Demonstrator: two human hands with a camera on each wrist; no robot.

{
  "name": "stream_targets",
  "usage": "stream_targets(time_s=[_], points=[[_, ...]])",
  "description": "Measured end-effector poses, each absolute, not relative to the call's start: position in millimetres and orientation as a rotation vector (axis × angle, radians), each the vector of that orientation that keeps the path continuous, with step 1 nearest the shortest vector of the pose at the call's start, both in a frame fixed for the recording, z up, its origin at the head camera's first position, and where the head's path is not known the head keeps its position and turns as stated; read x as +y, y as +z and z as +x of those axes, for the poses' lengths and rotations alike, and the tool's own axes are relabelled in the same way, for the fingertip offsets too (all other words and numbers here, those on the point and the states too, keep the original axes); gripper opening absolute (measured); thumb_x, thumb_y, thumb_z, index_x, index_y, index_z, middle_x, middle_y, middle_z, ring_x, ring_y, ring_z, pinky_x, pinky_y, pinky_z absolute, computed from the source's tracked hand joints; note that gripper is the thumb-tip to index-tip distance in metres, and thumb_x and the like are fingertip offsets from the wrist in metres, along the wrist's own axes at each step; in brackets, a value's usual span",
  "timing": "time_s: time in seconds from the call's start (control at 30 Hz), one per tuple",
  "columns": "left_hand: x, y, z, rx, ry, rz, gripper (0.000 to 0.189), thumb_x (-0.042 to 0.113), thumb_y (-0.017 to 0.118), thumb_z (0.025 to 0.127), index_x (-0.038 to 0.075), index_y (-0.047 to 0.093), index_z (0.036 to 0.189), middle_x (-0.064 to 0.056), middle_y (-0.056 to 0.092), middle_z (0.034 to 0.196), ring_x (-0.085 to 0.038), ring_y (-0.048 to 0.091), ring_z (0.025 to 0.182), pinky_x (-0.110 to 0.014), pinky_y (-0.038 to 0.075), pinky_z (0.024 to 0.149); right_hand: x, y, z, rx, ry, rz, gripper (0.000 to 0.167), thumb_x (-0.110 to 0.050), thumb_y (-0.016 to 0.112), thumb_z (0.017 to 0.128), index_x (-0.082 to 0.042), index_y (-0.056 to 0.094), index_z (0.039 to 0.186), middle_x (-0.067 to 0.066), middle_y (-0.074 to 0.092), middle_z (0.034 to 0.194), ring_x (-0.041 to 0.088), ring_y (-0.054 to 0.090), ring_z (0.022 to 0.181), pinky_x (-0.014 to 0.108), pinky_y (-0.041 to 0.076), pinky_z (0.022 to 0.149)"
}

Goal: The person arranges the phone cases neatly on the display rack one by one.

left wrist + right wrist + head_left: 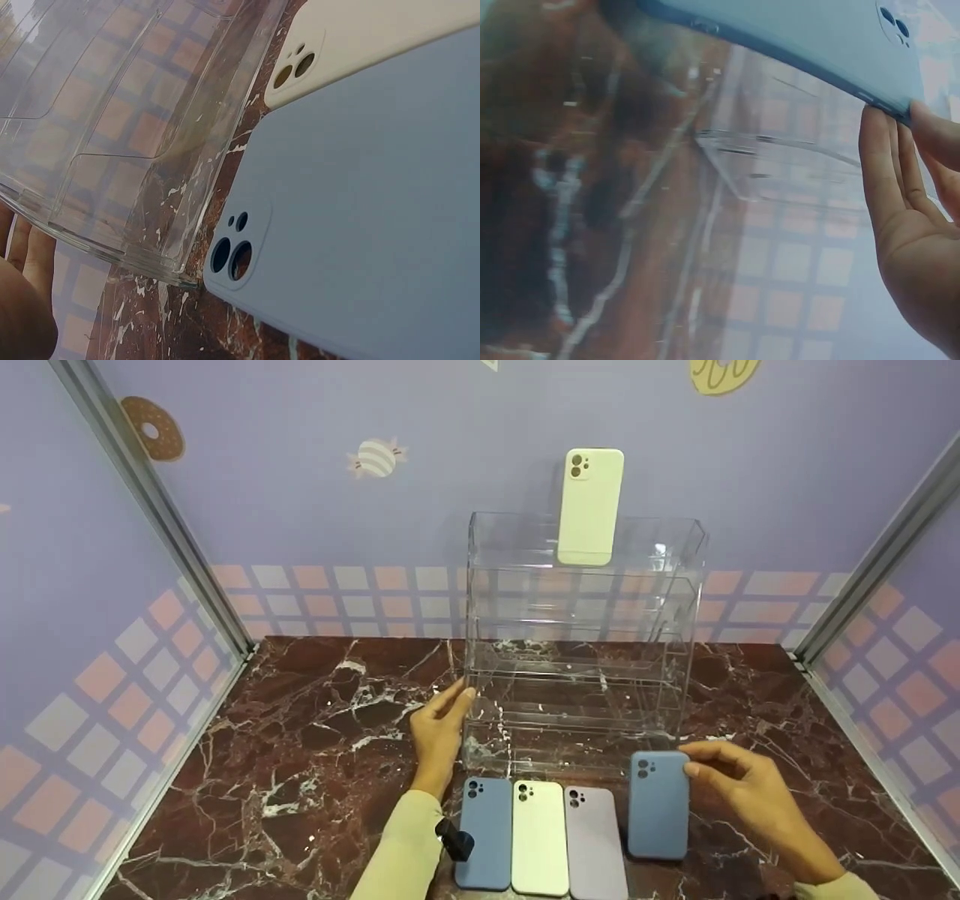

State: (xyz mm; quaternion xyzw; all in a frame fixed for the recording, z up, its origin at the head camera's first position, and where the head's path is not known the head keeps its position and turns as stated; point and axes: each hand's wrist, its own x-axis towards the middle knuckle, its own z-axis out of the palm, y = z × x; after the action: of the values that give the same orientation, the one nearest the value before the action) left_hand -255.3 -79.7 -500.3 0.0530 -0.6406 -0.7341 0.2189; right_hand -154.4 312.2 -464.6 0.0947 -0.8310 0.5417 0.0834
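Observation:
My right hand [754,795] pinches a blue phone case [658,810] by its upper right edge, between thumb and fingers. In the right wrist view that blue case [802,37] is lifted off the marble-patterned surface. A clear tiered acrylic display rack [574,671] stands beyond it. My left hand [439,735] touches the rack's left side with its fingers out fairly straight; the left wrist view shows part of that hand [30,292] at the rack's side panel. On the top tier a cream phone case [589,510] stands upright, camera holes at the top.
In front of the rack lie another blue case [487,832], a cream case [540,840] and a pale lilac case [596,844], side by side. Purple printed walls [300,487] with metal corner posts [157,510] enclose the dark red marbled table [300,750].

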Motion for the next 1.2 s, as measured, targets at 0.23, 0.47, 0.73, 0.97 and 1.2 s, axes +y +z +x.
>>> stream_targets(time_s=[0.23,0.47,0.73,0.97,1.2], points=[[-79.8,-500.2,-255.2,-1.752,-2.050,0.136,0.028,0.010,0.084,0.093,0.001,0.080,0.120,-0.010,0.079,0.100,-0.012,0.070,0.083,-0.022,0.056,0.074,311.3,-436.9,-167.2,-2.380,1.588,0.327,0.025,0.006,0.074,0.096,0.008,0.072,0.122,0.010,0.077,0.107,0.013,0.076,0.091,0.031,0.062,0.079],[-80.3,-500.3,-254.1,-1.756,-2.058,0.129,0.028,0.010,0.084,0.093,0.001,0.080,0.120,-0.010,0.079,0.100,-0.014,0.072,0.085,-0.023,0.057,0.076,307.5,-410.9,-181.6,-2.327,1.499,0.323,0.027,0.003,0.074,0.098,0.007,0.072,0.124,0.007,0.077,0.106,0.013,0.074,0.087,0.026,0.061,0.077],[-79.0,-500.6,-254.8,-1.766,-2.034,0.110,0.028,0.011,0.082,0.094,0.003,0.080,0.121,-0.011,0.080,0.105,-0.012,0.070,0.086,-0.022,0.055,0.077,298.0,-376.0,-202.1,-2.322,1.484,0.275,0.031,-0.007,0.074,0.101,0.005,0.069,0.129,0.003,0.076,0.111,0.015,0.073,0.092,0.025,0.061,0.077],[-78.1,-502.2,-255.0,-1.751,-2.044,0.115,0.029,0.010,0.083,0.094,0.003,0.080,0.122,-0.012,0.080,0.105,-0.014,0.071,0.086,-0.022,0.056,0.075,289.0,-352.4,-224.7,-2.230,1.459,0.298,0.030,-0.003,0.075,0.099,0.005,0.071,0.128,0.002,0.077,0.108,0.014,0.072,0.091,0.021,0.058,0.081],[-78.9,-502.4,-255.6,-1.760,-2.026,0.116,0.030,0.011,0.083,0.093,0.003,0.080,0.122,-0.016,0.078,0.113,-0.012,0.072,0.086,-0.023,0.057,0.076,279.3,-331.8,-244.7,-2.119,1.619,0.341,0.029,-0.003,0.076,0.098,0.005,0.071,0.126,0.007,0.077,0.108,0.017,0.073,0.091,0.024,0.060,0.082]])
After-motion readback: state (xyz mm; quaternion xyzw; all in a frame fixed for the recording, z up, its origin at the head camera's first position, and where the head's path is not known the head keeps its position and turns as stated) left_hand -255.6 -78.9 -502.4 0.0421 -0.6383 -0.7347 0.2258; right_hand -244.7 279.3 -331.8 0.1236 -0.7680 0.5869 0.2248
